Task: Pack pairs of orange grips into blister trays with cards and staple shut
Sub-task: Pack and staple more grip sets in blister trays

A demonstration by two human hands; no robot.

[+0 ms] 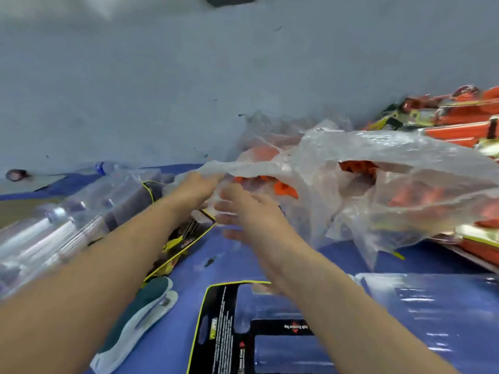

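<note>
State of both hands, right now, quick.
Left hand: grips the edge of the plastic bag.
Right hand: open, holding nothing, at the bag's mouth.

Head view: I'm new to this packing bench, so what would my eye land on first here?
A big crumpled clear plastic bag fills the middle right, with orange grips showing at its mouth. The left hand grips the bag's edge, and the right hand hovers open just beside it. Finished orange packs pile up at the far right.

A pale grey wall (162, 76), flecked with small dark marks, is being lit evenly; its foot is being met by a blue work surface (167, 336).
</note>
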